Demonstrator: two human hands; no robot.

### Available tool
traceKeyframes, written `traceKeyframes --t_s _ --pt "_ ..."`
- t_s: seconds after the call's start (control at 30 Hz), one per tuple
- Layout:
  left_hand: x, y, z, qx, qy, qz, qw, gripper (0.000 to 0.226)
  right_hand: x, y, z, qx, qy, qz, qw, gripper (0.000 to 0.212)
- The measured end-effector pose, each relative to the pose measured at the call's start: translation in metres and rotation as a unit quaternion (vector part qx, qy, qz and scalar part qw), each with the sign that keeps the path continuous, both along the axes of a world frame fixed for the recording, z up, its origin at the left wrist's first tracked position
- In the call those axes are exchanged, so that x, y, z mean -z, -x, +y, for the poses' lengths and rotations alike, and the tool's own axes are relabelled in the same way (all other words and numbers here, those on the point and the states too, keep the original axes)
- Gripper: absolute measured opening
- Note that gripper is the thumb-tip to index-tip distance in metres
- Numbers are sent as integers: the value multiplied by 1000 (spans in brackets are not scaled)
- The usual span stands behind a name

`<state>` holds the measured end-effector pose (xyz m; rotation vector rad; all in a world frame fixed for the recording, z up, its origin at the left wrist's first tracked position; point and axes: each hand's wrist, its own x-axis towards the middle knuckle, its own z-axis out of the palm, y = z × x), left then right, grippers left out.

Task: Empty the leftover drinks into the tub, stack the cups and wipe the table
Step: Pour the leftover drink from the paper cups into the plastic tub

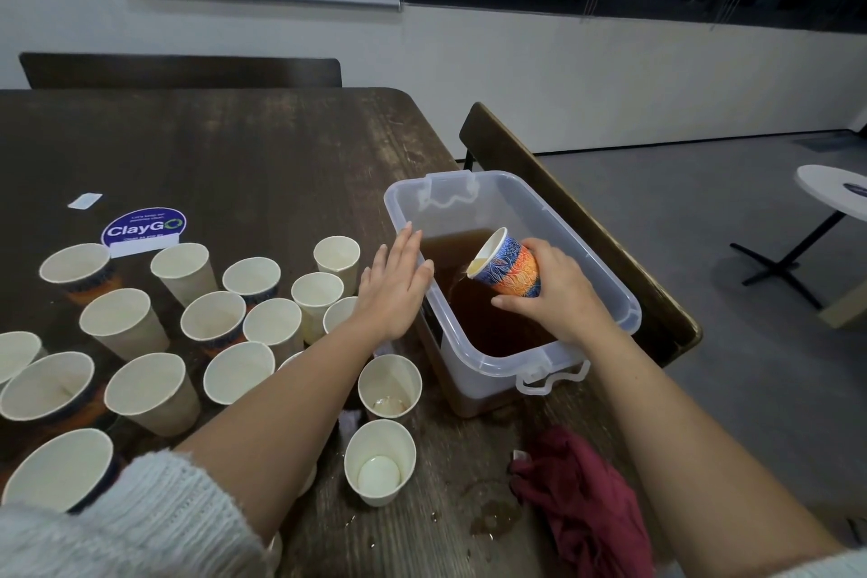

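Right hand: the right hand (558,291) wraps its fingers and thumb round the patterned paper cup (509,268), tipped mouth-down toward the left, over the clear plastic tub (610,268).
Left hand: the left hand (399,282) lies flat with straight fingers, holding nothing, its fingertips at the tub's near-left rim; whether it presses the rim cannot be told.
Cup in hand: a thin stream appears to run from its lip into the brown liquid (488,314) in the tub.
How the cup handles: likely light and thin-walled, so a hard squeeze would buckle it; a hold round the middle of the wall, as here, looks sound.
Tub: judged heavy with liquid and prone to slosh; best left where it stands at the table's right edge.
Remaining cups: many white-lined paper cups (213,319) stand upright in a cluster left of the tub; one near the front (389,383) holds a brown residue.
Stacking: not yet begun; the cups taper, so they should nest.
Cloth: a dark red cloth (581,502) lies crumpled on the wooden table (234,155), soft and easy to bunch.
Spills: wet patches (488,512) show just left of the cloth.
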<state>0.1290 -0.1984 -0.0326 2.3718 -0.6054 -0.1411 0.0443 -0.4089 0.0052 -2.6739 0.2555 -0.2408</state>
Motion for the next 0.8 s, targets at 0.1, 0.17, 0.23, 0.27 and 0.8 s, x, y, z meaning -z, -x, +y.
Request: traceKeyframes --t_s 0.1,0.17,0.23,0.27,0.8 --pt "1 -1 0 1 -3 -3 1000 53 0 0 0 -1 -1 -1 1000 83" --pt "1 -1 0 1 -3 -3 1000 53 0 0 1 -1 -3 -1 1000 82" --pt "1 -1 0 0 -2 -3 1000 52 0 -1 1 0 -5 -2 1000 82" --pt "1 -1 0 0 -2 -3 1000 52 1 -1 1 0 -5 -3 1000 82" --pt "10 -8 0 4 -3 -10 1000 52 -3 2 3 15 -31 -6 999 78"
